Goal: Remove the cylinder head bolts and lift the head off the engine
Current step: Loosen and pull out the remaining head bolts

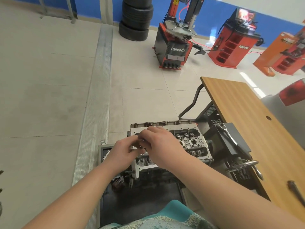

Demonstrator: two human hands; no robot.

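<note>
The grey aluminium cylinder head [193, 142] sits on top of the engine block on a dark stand, valve springs and bolt holes showing on its right half. Both hands hover over its left half, close together. My right hand [158, 144] has curled fingers that pinch a small metal part, a bolt or washer [141, 147], which is partly hidden. My left hand [123, 153] reaches in from the left with curled fingertips meeting the same small part. The head's left portion is covered by the hands.
A ratchet wrench [228, 136] lies on a dark box right of the engine. A wooden table [257, 129] stands at right, with a dark tool [295, 190] near its front edge. Farther off stand a tyre changer [175, 47], stacked tyres [137, 19] and red cabinets [234, 40].
</note>
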